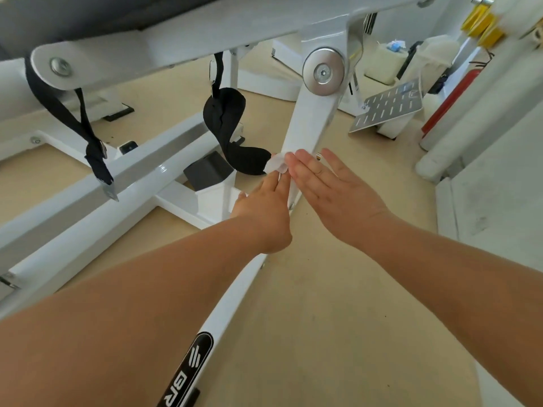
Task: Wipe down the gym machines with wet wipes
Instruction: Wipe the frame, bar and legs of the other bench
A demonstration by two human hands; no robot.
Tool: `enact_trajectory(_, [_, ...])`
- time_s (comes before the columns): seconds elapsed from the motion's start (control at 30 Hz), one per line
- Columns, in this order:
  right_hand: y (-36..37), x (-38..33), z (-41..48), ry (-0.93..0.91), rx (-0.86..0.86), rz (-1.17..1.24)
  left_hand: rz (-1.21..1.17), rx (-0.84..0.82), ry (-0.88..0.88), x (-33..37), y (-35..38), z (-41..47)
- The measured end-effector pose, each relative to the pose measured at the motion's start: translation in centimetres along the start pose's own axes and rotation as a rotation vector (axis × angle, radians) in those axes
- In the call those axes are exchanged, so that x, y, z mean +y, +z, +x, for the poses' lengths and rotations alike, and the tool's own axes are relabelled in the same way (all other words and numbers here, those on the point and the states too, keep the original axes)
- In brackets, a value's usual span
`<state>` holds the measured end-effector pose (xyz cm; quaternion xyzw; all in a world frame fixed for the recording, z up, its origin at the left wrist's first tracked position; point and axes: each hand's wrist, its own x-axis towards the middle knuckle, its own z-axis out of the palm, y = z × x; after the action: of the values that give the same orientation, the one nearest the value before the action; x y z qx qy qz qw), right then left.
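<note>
A white gym machine fills the view, and its upright white post (308, 124) runs down from a round metal pivot cap (323, 72) to the base. My left hand (264, 212) reaches along the post's left side and presses a crumpled white wet wipe (276, 165) against it with its fingertips. My right hand (329, 186) lies flat with straight fingers against the post's right side, fingertips beside the wipe. A white base beam with a black logo sticker (191, 365) passes under my left forearm.
Black straps (88, 136) and a black pad (226, 118) hang under the machine's grey bench. A perforated metal footplate (388, 105) sits at the right. A red fire extinguisher (449, 101) and white tubes lean at the far right. The floor is beige.
</note>
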<state>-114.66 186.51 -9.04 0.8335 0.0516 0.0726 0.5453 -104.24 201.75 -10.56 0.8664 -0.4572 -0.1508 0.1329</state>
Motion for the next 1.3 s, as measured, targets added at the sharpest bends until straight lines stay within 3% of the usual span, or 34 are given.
enact_trajectory(0.1, [0.0, 2.6, 0.2, 0.015, 0.047, -0.025, -0.022, -0.042, -0.038, 0.2, -0.1, 0.0])
enact_trajectory(0.2, [-1.0, 5.9, 0.8, 0.172, 0.086, 0.038, -0.091, -0.048, -0.042, 0.6, -0.7, 0.0])
enact_trajectory(0.3, [-2.0, 5.6, 1.5, 0.217, 0.062, 0.042, -0.114, -0.036, -0.032, 0.5, -1.4, 0.0])
enact_trajectory(0.4, [-2.1, 1.9, 1.3, 0.051, -0.083, -0.009, -0.087, -0.052, -0.018, 0.5, -2.0, -0.4])
enact_trajectory(0.5, [-2.4, 0.4, 1.1, -0.048, -0.208, -0.012, -0.014, -0.17, -0.011, 0.0, -2.0, -1.5])
enact_trajectory(0.77, [-1.8, -0.3, 1.5, 0.205, -0.105, 0.029, 0.05, -0.366, -0.105, -5.5, 6.4, -4.2])
enact_trajectory(0.9, [-0.1, -5.4, 2.0, 0.094, -0.143, 0.027, 0.145, -0.575, -0.072, -7.0, 11.5, -6.5])
enact_trajectory(1.03, [1.9, -9.5, 2.2, -0.016, -0.231, 0.036, 0.328, -0.606, -0.034, -7.3, 14.7, -6.8])
enact_trajectory(1.17, [3.0, -15.0, 0.9, -0.214, -0.383, 0.079, 0.356, -0.647, 0.017, -7.9, 14.6, -7.2])
enact_trajectory(1.3, [3.3, -14.6, 0.8, -0.173, -0.357, 0.099, 0.329, -0.677, 0.018, -9.0, 13.7, -7.1])
